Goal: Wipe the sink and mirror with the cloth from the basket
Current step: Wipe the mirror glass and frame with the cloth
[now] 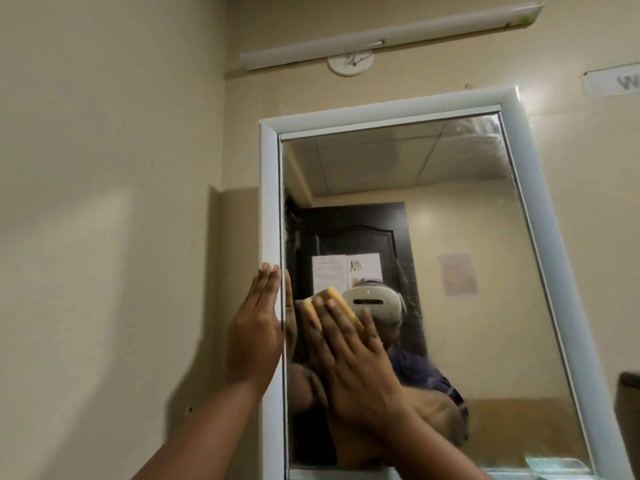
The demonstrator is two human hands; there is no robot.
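Note:
A tall mirror (pixel 460 216) in a white frame (pixel 269 202) hangs on the beige wall ahead. My right hand (pixel 356 362) lies flat with straight fingers, pressing a folded yellow cloth (pixel 341 306) against the glass near the mirror's lower left. My left hand (pixel 254 327) rests open against the frame's left edge, fingers pointing up. The sink is out of view. The glass reflects a person wearing a headset and a dark door behind.
A long tube light fixture (pixel 391 36) and a round white fitting (pixel 350 63) sit on the wall above the mirror. A paper sign (pixel 613 81) is at the upper right. A dark object (pixel 629 407) pokes in at the right edge.

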